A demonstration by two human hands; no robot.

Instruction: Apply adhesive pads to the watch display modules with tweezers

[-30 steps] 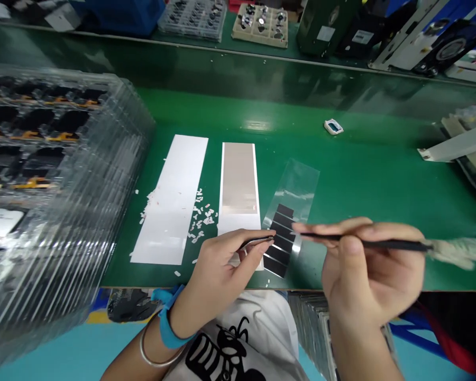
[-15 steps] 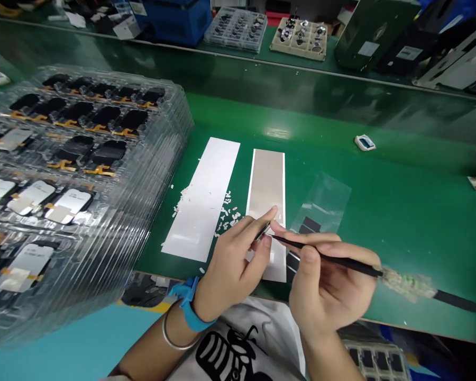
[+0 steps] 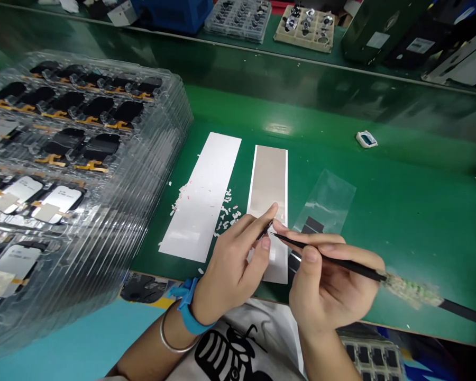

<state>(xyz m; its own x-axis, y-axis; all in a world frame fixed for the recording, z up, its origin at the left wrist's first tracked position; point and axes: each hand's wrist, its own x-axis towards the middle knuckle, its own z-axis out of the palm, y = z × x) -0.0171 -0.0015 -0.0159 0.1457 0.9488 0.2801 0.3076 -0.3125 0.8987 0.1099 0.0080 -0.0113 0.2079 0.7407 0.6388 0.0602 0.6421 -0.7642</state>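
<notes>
Right hand (image 3: 337, 288): closed around slim, pointed black tool (image 3: 353, 266), shaft bound in pale, green-flecked wrap (image 3: 410, 289), butt end dark. Left hand (image 3: 238, 262): finger and thumb pinched on small, thin, dark-edged part (image 3: 265, 230), tilted, above beige-and-white strip (image 3: 269, 180); face mostly hidden; contact with tool tip indiscernible. Alongside: clear film (image 3: 331, 198) with black rectangles (image 3: 313, 225), right; white strip (image 3: 204, 196), left. Farther back: small white-framed piece (image 3: 367, 139).

Part (image 3: 265, 230): mostly hidden by left hand (image 3: 236, 259)
Strips (image 3: 312, 225): partly behind right hand (image 3: 337, 280)
Trays (image 3: 154, 143): cut off by left edge
</notes>
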